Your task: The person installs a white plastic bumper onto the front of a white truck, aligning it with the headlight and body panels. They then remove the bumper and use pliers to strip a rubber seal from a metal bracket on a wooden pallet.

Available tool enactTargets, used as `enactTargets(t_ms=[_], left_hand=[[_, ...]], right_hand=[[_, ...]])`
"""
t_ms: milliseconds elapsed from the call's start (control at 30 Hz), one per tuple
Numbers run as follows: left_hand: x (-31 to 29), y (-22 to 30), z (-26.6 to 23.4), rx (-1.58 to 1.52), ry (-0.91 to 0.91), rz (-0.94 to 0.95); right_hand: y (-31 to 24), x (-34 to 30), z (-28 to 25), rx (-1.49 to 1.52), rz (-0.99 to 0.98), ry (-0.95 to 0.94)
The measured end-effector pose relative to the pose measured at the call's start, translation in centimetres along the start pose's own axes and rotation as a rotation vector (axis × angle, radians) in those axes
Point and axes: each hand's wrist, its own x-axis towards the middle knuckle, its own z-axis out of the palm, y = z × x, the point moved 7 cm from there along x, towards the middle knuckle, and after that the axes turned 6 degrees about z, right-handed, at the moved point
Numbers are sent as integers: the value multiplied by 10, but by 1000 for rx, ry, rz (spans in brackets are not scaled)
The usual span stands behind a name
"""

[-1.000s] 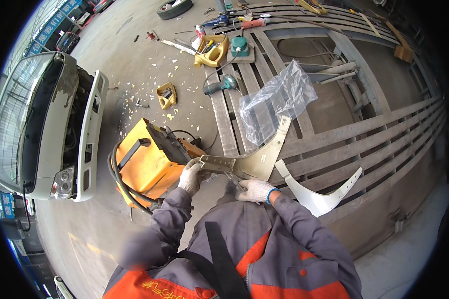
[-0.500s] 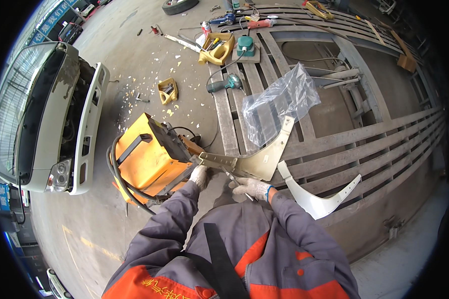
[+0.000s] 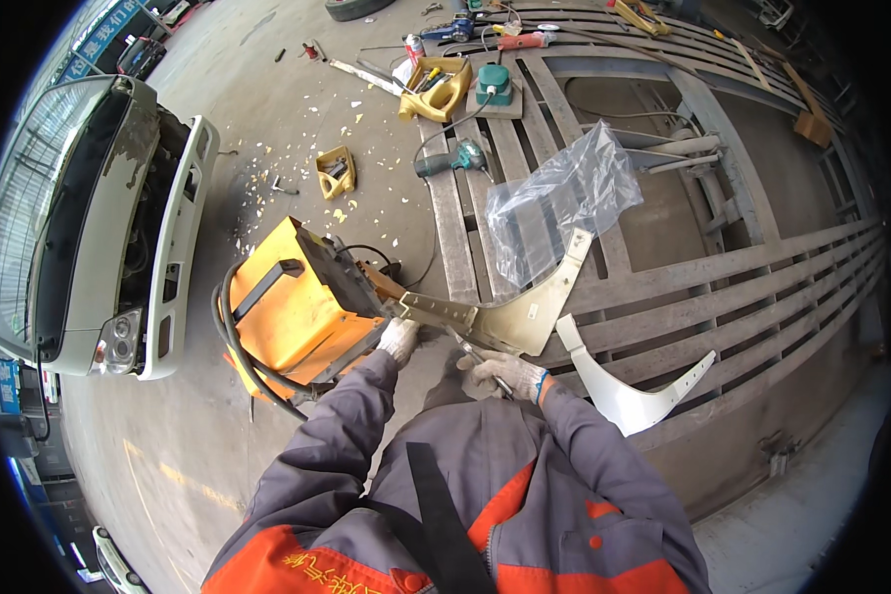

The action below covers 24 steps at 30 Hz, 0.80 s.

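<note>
My left hand [image 3: 399, 341], in a whitish work glove, is closed at the left end of a cream curved panel [image 3: 543, 315]; its fingertips are partly hidden. The panel has a row of holes along its narrow left arm and rests partly on the slatted frame. My right hand [image 3: 512, 373], gloved too, is closed around a slim metal rod-like tool [image 3: 467, 346] whose tip points up-left toward the panel's lower edge. Its exact kind is too small to tell. A second, whiter curved panel [image 3: 632, 404] lies on the slats to the right.
Left of me stands an orange machine [image 3: 285, 307] with black cables. A slatted metal frame [image 3: 663, 317] spreads right, bearing clear plastic film [image 3: 564, 203] and a teal power tool [image 3: 455, 158]. Yellow cut-open tool bins [image 3: 444, 97] sit beyond; a white vehicle front [image 3: 79, 228] is far left.
My right hand has shifted slightly to the right with the tool. The left hand stays at the panel's end, and the view has moved slightly.
</note>
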Motion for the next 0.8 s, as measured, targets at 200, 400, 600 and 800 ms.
enactTargets(t_ms=[200,400,600,800], left_hand=[[4,7,-5,250,-42,64],[17,-19,-20,300,-12,21],[11,-19,-12,108,32,-18],[-22,25,-1,316,63,-14]], right_hand=[[-12,-9,6,-69,6,41],[-16,-7,8,-29,14,37],[-20,-9,8,-95,106,89],[-19,-2,9,-137,138,119]])
